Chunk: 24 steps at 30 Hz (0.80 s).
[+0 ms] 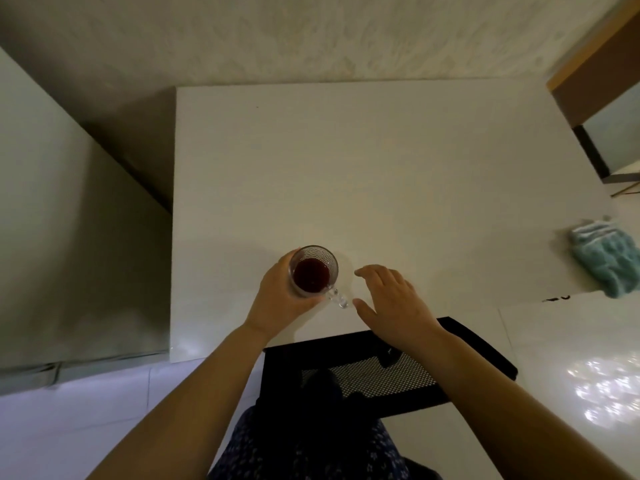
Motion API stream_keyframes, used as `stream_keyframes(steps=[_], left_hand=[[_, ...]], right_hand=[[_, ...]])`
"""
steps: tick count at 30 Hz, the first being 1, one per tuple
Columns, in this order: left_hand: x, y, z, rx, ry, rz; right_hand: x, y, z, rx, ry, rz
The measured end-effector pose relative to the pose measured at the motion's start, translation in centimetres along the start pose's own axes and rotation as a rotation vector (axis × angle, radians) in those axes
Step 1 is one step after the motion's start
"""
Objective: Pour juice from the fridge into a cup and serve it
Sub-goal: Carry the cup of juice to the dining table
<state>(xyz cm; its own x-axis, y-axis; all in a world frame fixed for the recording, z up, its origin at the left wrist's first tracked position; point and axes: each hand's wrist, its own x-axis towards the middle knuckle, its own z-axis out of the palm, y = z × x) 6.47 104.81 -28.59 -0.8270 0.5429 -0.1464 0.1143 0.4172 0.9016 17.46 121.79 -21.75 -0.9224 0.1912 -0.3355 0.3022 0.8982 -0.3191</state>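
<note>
One cup point(313, 271) in play, a clear glass one with a handle point(337, 297), and it sits close to the near edge of the white table point(381, 168), left of the middle. Whether its base is down on the surface I cannot tell. Beyond it a broad stretch of white tabletop runs to the far edge at the patterned wall point(311, 36). A grey cabinet point(69, 237) flanks the table's left edge, and a black mesh chair point(381, 375) is tucked in at the near edge, right under the forearms.

Left hand point(280, 303) wraps the cup from the left, fingers curled round the glass, thumb on the near side by the handle. Right hand point(394, 299) hovers palm down just beside the handle, fingers spread and relaxed, holding nothing.

Count: one cup, part full of dark red juice point(311, 278); two hands; one chair; one teal cloth point(609, 261) off to the right.
</note>
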Motion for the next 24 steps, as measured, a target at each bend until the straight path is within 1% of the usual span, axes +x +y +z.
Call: stream_keyframes(steps=[9, 15, 20, 24], left_hand=[[-0.1, -0.4, 0.5, -0.065, 0.056, -0.052], [-0.6, -0.2, 0.1, -0.077, 0.133, -0.007], [-1.8, 0.4, -2.5, -0.093, 0.131, 0.060], [-3.9, -0.2, -5.4, -0.048, 0.190, 0.045]], right_hand=[[0.4, -0.4, 0.3, 0.016, 0.022, 0.026], [0.4, -0.6, -0.1, 0.012, 0.038, 0.032], [0.6, -1.8, -0.9, 0.001, 0.061, -0.006], [1.2, -3.5, -1.6, -0.039, 0.077, -0.120]])
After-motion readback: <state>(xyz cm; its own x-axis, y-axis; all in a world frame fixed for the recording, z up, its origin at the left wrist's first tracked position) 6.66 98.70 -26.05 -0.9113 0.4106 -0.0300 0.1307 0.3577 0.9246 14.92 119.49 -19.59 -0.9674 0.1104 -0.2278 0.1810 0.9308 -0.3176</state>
